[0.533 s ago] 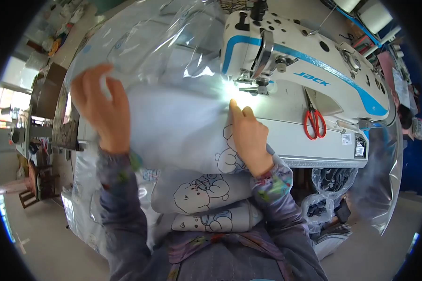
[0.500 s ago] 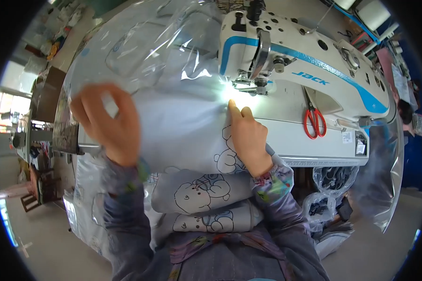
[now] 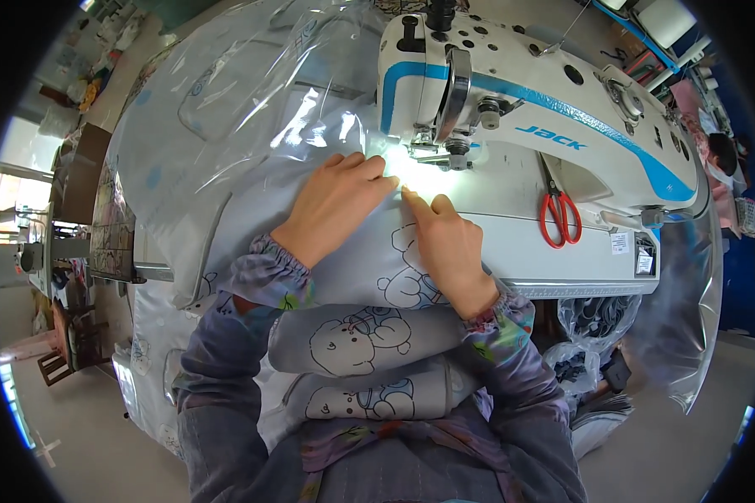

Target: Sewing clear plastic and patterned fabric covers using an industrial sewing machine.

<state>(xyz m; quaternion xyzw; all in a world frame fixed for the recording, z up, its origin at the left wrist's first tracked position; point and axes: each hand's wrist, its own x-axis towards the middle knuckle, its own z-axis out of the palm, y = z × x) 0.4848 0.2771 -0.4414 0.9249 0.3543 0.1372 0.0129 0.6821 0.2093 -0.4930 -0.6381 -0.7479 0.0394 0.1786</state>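
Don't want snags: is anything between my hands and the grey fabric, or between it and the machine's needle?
Nothing visible: your left hand and right hand rest directly on the grey fabric, close to the sewing machine, though glare hides its needle. The scissors lie further right.

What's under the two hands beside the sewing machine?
Pale grey fabric lies under the left hand and the right hand; a line-drawn print shows beside the right one. The hands hide the fabric directly beneath them, so any print there cannot be seen.
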